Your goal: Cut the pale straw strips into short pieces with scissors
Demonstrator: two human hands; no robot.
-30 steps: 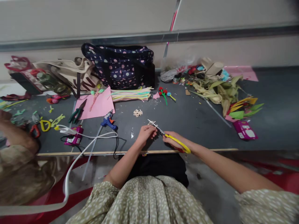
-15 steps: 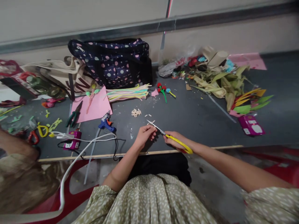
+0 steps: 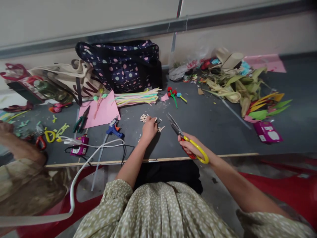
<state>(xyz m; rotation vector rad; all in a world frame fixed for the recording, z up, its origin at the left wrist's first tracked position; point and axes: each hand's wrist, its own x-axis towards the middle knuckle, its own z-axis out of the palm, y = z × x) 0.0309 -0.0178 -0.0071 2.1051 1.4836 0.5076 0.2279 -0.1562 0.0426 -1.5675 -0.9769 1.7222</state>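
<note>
My right hand grips a pair of scissors with yellow and red handles. Their blades point up and left over the table and stand slightly apart. At the small pile of short pale stick pieces, my left hand reaches down with its fingers drawn together. A pale piece shows by its fingertips, partly hidden by the hand. Several more cut pieces lie just right of that hand.
A blue glue gun, pliers and pink paper are on the left. Pipe cleaners lie before a dotted bag. Dried husks and a purple box are on the right. A co-worker's arm is far left.
My left hand has moved forward and left, away from the blades to the pale pieces. The scissors have shifted right and opened a little. More pieces lie on the table.
</note>
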